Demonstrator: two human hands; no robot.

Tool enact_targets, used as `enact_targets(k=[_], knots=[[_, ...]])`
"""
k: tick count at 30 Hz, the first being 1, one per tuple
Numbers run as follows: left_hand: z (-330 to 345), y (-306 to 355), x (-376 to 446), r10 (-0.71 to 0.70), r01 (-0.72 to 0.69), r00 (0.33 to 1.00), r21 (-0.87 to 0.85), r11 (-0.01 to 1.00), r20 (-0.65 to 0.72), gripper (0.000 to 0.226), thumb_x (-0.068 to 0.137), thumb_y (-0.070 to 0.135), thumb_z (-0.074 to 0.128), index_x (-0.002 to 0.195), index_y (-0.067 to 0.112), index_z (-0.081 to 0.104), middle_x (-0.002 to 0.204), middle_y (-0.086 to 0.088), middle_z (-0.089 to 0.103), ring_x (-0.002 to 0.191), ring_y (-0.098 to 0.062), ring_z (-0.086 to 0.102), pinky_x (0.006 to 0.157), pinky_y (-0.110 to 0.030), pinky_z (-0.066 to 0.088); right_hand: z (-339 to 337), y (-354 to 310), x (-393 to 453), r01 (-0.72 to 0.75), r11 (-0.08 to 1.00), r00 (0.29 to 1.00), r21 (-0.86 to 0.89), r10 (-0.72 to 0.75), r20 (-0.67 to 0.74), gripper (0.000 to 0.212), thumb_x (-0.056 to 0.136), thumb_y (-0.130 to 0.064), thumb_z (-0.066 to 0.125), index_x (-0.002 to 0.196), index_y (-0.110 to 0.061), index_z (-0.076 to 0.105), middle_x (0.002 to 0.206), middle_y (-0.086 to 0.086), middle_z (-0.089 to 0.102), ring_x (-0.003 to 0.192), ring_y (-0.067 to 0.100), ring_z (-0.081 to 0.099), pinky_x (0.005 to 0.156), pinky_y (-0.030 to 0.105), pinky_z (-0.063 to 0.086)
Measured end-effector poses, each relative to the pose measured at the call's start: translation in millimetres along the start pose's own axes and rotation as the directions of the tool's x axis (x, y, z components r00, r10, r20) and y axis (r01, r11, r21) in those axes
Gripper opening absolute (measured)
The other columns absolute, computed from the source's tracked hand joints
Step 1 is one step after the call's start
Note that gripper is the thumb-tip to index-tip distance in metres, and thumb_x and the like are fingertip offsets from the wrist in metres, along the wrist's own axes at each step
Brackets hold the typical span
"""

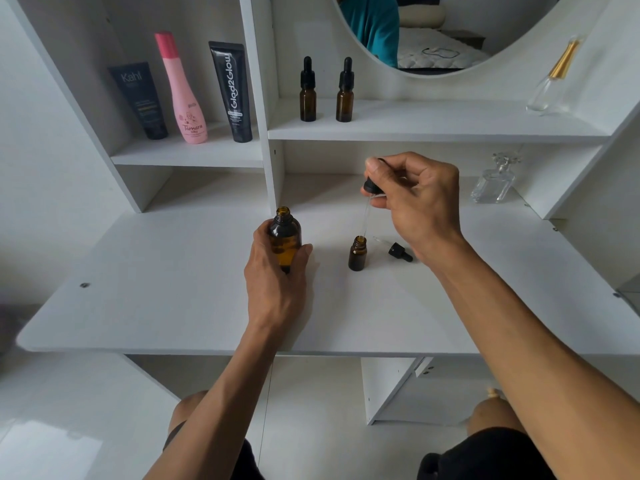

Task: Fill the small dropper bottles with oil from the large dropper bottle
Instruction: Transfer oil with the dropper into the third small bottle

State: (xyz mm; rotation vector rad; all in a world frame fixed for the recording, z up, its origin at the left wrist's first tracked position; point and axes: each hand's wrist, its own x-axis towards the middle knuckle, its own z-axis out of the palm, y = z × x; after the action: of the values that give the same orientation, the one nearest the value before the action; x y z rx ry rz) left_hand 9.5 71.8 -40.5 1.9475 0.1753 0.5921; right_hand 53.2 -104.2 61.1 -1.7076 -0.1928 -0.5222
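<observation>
White desk (173, 289); hands grip large bottle (284, 237), dropper (372, 188).

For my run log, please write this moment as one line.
left hand: holds large bottle | right hand: pinches dropper over small bottle | step: filling

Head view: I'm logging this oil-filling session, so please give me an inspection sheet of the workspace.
Surface: white desk top, bare in front.
Job's things: large amber bottle uncapped; small bottle open, large dropper tip at its mouth; small dropper cap lying beside it; two capped small bottles on the shelf.
Clutter: three cosmetic containers, two clear glass bottles.
Grippers: left hand holds the large amber bottle; right hand pinches the large dropper.
Cables: nothing seen on the desk.
Surroundings: round mirror, white shelving.
</observation>
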Motion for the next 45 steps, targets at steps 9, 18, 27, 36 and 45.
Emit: enact_targets(k=[9,18,27,36,45], knots=[[-0.3,-0.2,0.7,-0.002,0.002,1.0,0.014,1.0,0.005,0.053,0.094,0.029,0.071,0.14,0.023,0.046,0.116,0.004,0.063,0.095,-0.013,0.058,0.076,-0.015,0.041,0.0,1.6,-0.3,0.006,0.999,1.0,-0.033,-0.006,0.005,0.016,0.092,-0.023,0.072,0.089,-0.007,0.075,0.079,0.011,0.074,0.073,0.015,0.076,0.066,0.034,0.064],[0.0,1.2,-0.1,-0.016,0.016,1.0,0.0,1.0,0.003,0.053,0.094,0.03,0.071,0.14,0.024,0.046,0.117,0.003,0.064,0.096,-0.015,0.06,0.082,-0.025,0.044,2.5,2.4,0.4,0.017,0.998,1.0,-0.062,-0.017,0.005,0.019,0.091,-0.024,0.073,0.086,-0.006,0.075,0.076,0.006,0.074,0.073,0.014,0.076,0.065,0.032,0.063],[-0.3,0.6,0.1,-0.012,0.012,1.0,0.007,1.0,0.012,0.054,0.094,0.029,0.071,0.141,0.024,0.045,0.12,0.003,0.063,0.097,-0.013,0.057,0.075,-0.017,0.04,2.2,4.2,-0.1,0.014,0.998,1.0,-0.063,-0.014,0.006,0.018,0.091,-0.025,0.073,0.083,-0.009,0.075,0.075,0.005,0.074,0.074,0.017,0.076,0.066,0.034,0.064],[-0.4,1.8,0.0,-0.015,0.015,1.0,-0.002,1.0,0.014,0.053,0.095,0.029,0.071,0.141,0.024,0.045,0.12,0.003,0.063,0.098,-0.015,0.058,0.085,-0.024,0.044,2.7,7.4,-0.5,-0.002,0.998,1.0,-0.068,0.003,0.008,0.019,0.089,-0.029,0.074,0.082,-0.011,0.075,0.076,0.005,0.075,0.075,0.017,0.076,0.065,0.037,0.064],[-0.8,1.7,0.0,-0.018,0.018,1.0,-0.011,1.0,0.014,0.053,0.094,0.029,0.071,0.141,0.025,0.045,0.115,0.007,0.061,0.095,-0.014,0.058,0.081,-0.02,0.042,2.5,5.9,-0.9,0.0,0.997,1.0,-0.083,0.001,0.015,0.022,0.09,-0.028,0.074,0.083,-0.007,0.074,0.078,0.006,0.075,0.075,0.017,0.076,0.065,0.041,0.064]])
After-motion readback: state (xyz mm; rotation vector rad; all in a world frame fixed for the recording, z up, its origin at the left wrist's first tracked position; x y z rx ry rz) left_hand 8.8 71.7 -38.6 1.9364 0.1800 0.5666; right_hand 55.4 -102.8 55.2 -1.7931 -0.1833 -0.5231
